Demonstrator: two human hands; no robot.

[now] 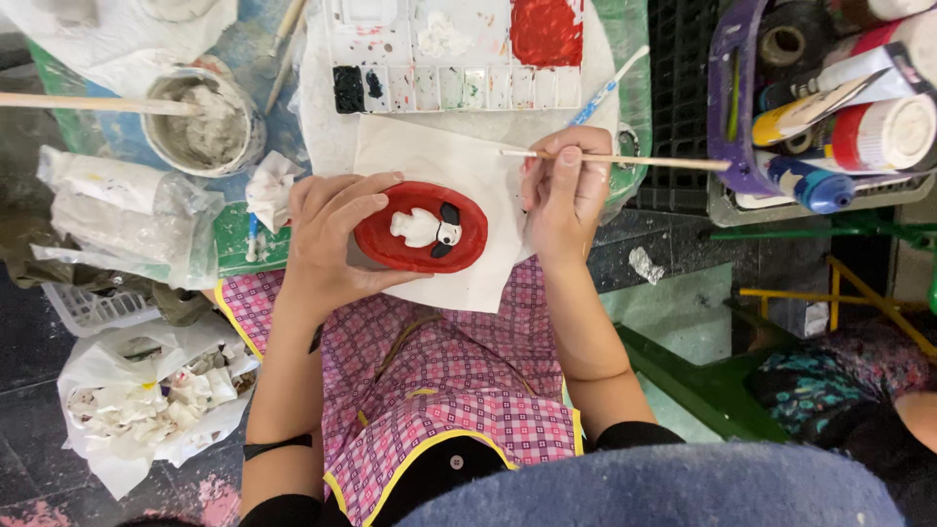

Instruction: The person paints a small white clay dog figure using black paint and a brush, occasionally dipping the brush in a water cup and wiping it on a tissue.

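Your left hand (327,239) cups the red oval dish (422,227) with its small white dog figure (427,227). Just right of it, your right hand (566,190) pinches a thin paintbrush (625,159) lying across toward the right. A white paper sheet (459,210) lies beneath both. Farther off sits the paint palette (454,54); far left, a cup of grey paste (203,122); far right, a basket of paint bottles (830,107).

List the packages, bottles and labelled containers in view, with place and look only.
Paint bottles: upper right, lying in a grey tray; white, red and yellow bodies, one blue cap.
Clear plastic bag: left, crumpled, whitish contents.
White plastic bag: lower left, open, holding white pieces.
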